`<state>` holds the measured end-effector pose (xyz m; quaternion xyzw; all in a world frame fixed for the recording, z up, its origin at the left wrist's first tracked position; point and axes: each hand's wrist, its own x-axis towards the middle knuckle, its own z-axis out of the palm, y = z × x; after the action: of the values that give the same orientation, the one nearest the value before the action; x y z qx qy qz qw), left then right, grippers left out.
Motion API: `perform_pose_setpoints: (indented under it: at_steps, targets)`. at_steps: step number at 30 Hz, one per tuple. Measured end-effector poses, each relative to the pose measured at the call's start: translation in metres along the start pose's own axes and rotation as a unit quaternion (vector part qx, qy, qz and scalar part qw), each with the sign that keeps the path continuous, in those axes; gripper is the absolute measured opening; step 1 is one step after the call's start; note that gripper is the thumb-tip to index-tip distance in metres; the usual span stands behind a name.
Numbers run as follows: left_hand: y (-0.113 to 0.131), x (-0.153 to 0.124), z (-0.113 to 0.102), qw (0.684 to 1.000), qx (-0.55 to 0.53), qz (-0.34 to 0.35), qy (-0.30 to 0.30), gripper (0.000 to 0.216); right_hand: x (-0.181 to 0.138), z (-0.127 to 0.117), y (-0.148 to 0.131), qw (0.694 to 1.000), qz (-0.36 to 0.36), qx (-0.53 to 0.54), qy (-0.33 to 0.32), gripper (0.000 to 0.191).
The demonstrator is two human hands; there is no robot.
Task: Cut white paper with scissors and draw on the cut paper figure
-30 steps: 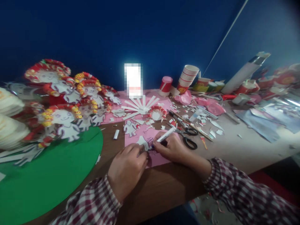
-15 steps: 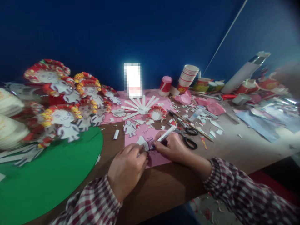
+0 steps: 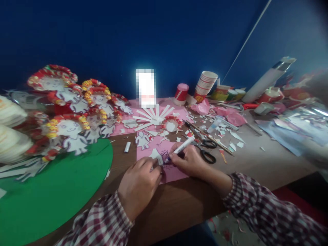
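My right hand (image 3: 188, 160) is closed round a white marker (image 3: 182, 146), its dark tip touching a small white paper cut-out (image 3: 156, 156) on a pink sheet (image 3: 169, 172). Purple marks show on the paper by the tip. My left hand (image 3: 139, 184) rests on the pink sheet with its fingers curled, pressing down the near edge of the cut-out. Both wrists wear checked red and white sleeves.
Black-handled scissors (image 3: 207, 153) lie just right of my right hand. A green round board (image 3: 58, 191) is at the left, with finished paper dolls (image 3: 69, 130) behind it. A stack of paper cups (image 3: 206, 85), paper scraps (image 3: 222, 128) and a white tube (image 3: 266, 80) are at the back right.
My right hand and the marker have shifted slightly up and to the right along the cut-out. My left hand has stayed in place.
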<state>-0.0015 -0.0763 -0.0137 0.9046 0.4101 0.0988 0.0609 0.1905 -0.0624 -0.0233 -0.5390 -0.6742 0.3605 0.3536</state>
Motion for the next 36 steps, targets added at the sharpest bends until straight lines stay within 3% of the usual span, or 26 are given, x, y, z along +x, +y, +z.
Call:
perform_pose_setpoints:
  at_steps: [7,12,17,29,36]
  targets:
    - [0.001,0.000,-0.004,1.000,0.001,0.006,-0.017,0.016,0.004,-0.012,-0.012,0.987,0.022,0.162,0.007,0.016]
    - [0.001,0.001,-0.006,1.000,-0.001,0.002,-0.028,0.018,0.007,-0.014,-0.028,0.997,-0.023,0.067,-0.016,0.008]
    - [0.002,0.001,-0.004,1.000,-0.002,-0.006,-0.015,0.016,0.006,0.002,-0.013,1.000,-0.022,0.008,0.020,0.002]
    - [0.002,0.000,-0.002,1.000,-0.010,-0.007,-0.003,0.016,0.008,0.008,-0.001,0.996,-0.089,-0.023,0.008,0.009]
    - [0.001,0.000,-0.001,1.000,-0.015,-0.002,-0.005,0.015,0.008,0.007,0.000,0.995,-0.088,-0.039,0.005,0.009]
